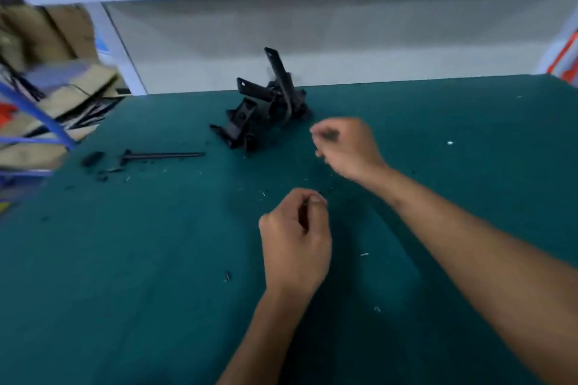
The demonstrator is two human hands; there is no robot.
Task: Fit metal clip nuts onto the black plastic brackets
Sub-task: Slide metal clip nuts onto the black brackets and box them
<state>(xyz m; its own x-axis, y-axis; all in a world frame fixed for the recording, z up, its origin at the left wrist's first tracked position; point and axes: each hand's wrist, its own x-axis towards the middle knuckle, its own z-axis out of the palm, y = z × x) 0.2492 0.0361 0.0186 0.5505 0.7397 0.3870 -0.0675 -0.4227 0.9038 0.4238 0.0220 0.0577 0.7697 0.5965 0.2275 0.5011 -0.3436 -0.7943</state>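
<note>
Nearest the camera, the left hand (295,239) hovers low over the green work mat (156,259), its fingers curled with thumb and forefinger pressed together at the tip; something small and dark may be pinched there, perhaps a clip nut, but the blur makes it impossible to tell. Beyond it and a little to the right, the right hand (344,147) hangs over the mat with fingers curled inward around a dark blurred spot; whether that is a part or only shadow cannot be told either. The pile of black plastic brackets (266,106) lies beyond both hands, near the far edge of the mat, with two flat arms sticking up and tilted back. The right hand is just beside the pile, at its near right corner, and is clearly the nearer hand; the left hand is well apart from it, towards the camera. So any bracket to be fetched lies forward and left of the right hand. Left of the pile a long black rod (162,156) lies flat, its long axis running side to side, with black scraps (93,158) past its left end.
</note>
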